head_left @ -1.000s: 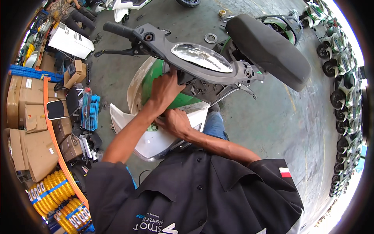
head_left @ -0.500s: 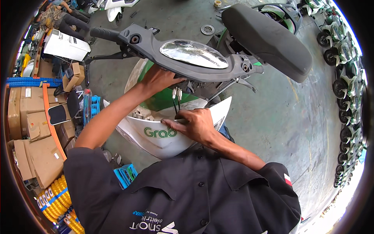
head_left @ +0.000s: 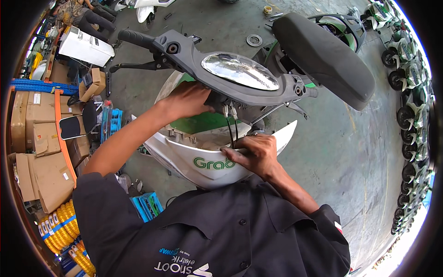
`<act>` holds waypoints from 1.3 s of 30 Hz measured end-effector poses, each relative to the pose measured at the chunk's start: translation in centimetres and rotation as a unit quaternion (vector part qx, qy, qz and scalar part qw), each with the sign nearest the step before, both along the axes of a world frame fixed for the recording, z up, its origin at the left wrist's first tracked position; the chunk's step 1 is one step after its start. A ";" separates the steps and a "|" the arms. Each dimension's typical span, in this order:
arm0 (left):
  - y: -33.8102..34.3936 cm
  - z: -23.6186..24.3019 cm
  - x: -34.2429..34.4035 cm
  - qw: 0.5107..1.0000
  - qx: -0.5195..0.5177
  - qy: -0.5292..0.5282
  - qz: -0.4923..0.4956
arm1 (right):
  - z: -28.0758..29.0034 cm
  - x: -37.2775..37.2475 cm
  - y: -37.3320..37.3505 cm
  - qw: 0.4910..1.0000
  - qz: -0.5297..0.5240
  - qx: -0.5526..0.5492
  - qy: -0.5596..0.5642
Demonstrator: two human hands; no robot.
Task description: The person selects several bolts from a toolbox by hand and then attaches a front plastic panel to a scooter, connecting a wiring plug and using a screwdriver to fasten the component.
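A scooter's dark grey handlebar cover [head_left: 194, 60], with a clear headlight lens [head_left: 240, 71] in it, stands in front of me. Below it is the white front panel [head_left: 184, 157] with green lettering, close to my chest. My right hand [head_left: 254, 152] grips the panel's upper rim, thumb outside and fingers over the edge. My left hand [head_left: 187, 99] reaches under the handlebar cover; its fingers are mostly hidden there. Two black cables with pale connectors [head_left: 229, 111] run from beneath the cover down behind the panel rim, between my hands. A green panel [head_left: 196, 123] shows behind them.
The scooter's black seat [head_left: 325, 60] lies beyond the handlebar to the right. Cardboard boxes [head_left: 50, 173] on an orange-framed rack, blue crates [head_left: 147, 206] and yellow coils [head_left: 60, 226] line my left. Parked scooters [head_left: 406, 115] stand far right. A person [head_left: 87, 21] is at far left.
The white panel has shifted to the right relative to the handlebar, with my right hand still on its rim. My left hand stays under the cover. The whole view has also shifted slightly.
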State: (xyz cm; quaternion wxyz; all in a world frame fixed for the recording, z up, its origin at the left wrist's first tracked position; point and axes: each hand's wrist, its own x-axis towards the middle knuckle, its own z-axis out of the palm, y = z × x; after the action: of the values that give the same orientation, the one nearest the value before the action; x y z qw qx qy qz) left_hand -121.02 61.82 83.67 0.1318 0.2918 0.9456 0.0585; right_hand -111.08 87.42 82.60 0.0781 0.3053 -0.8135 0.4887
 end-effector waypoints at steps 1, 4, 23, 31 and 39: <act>0.3 1.2 0.2 0.997 -0.033 -0.068 0.020 | 0.0 -0.1 0.8 1.000 -0.004 0.005 0.008; -0.6 4.8 1.8 0.994 0.022 -0.096 0.037 | 0.2 0.1 2.0 0.999 -0.023 -0.019 0.019; 4.1 4.1 -0.2 0.935 -0.160 -0.278 -0.153 | 4.1 -1.2 3.4 0.966 -0.027 -0.020 0.256; 5.5 -3.0 -0.1 0.983 -0.100 0.014 -0.152 | -0.8 -0.1 2.0 0.946 -0.032 -0.107 0.304; 2.9 -1.8 -2.1 0.953 -0.063 0.167 -0.243 | -1.7 -1.3 3.1 0.932 -0.058 -0.163 0.319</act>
State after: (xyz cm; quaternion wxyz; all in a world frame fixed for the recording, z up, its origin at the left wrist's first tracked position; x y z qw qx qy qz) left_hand -123.13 64.70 81.87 0.0002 0.5099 0.8561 -0.0842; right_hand -112.37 90.57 80.85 0.4109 0.3802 -0.6712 0.4859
